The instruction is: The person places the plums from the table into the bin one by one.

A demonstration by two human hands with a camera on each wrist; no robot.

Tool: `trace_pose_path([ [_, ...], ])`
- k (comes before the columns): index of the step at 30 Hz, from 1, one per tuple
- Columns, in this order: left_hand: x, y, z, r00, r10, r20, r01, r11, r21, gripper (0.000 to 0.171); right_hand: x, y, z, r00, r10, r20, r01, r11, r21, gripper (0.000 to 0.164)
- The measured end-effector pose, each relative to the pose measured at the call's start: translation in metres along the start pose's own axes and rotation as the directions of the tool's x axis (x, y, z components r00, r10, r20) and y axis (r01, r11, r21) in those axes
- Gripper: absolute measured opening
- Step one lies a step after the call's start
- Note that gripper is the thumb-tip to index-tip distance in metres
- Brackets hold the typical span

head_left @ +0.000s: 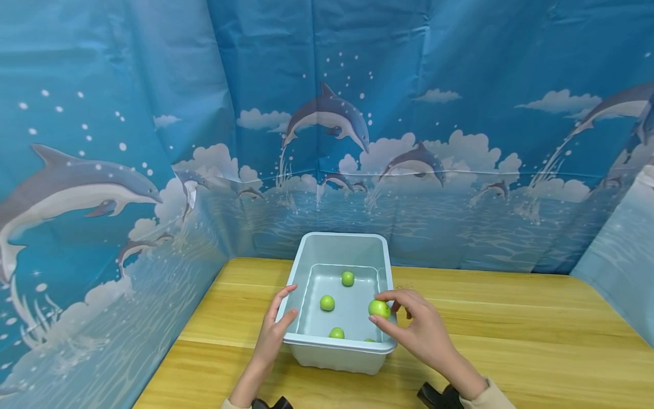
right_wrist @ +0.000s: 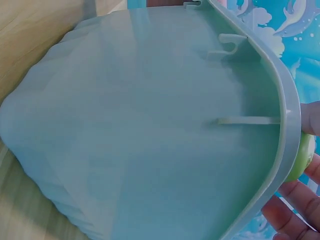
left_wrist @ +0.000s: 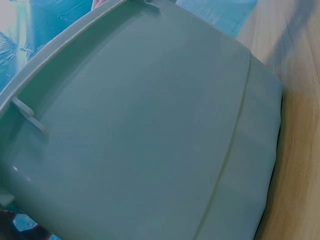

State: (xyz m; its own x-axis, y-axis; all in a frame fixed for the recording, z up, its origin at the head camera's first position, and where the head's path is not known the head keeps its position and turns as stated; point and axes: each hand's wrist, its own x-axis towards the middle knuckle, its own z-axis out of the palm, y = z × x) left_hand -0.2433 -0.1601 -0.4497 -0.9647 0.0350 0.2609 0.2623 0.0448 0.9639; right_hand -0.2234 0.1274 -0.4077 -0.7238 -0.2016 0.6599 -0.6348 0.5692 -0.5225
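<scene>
My right hand (head_left: 421,324) pinches a small round green fruit (head_left: 379,309) between thumb and fingertips, above the right side of a pale blue-grey plastic bin (head_left: 339,341). In the right wrist view, part of that fruit (right_wrist: 302,157) shows beyond the bin's rim, with my fingers (right_wrist: 295,200) around it. My left hand (head_left: 273,329) rests at the bin's left rim, thumb and index finger spread and reaching over the edge. Inside the bin lie several similar fruits, among them a far one (head_left: 348,278), a middle one (head_left: 327,303) and a nearer one (head_left: 336,333); another is mostly hidden behind the front rim.
The bin stands on a yellow wood-grain table (head_left: 490,329). A blue curtain (head_left: 460,216) printed with dolphins hangs behind the table and along its left side. Black wrist devices (head_left: 441,395) sit at the bottom of the head view.
</scene>
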Motion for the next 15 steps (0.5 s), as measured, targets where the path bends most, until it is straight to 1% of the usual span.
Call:
trace_pose_path([
  [7,-0.0006,0.0012,0.0004,1.0,-0.002,-0.001,0.002,1.0,-0.005,0.046,0.0014,-0.0004,0.0018,1.0,-0.013,0.013,0.013,1.0,0.003,0.033],
  [15,-0.0015,0.0019,0.0005,1.0,0.023,0.007,-0.023,1.0,0.006,0.046,0.0026,-0.001,0.003,1.0,-0.018,0.009,0.018,1.0,0.001,0.035],
])
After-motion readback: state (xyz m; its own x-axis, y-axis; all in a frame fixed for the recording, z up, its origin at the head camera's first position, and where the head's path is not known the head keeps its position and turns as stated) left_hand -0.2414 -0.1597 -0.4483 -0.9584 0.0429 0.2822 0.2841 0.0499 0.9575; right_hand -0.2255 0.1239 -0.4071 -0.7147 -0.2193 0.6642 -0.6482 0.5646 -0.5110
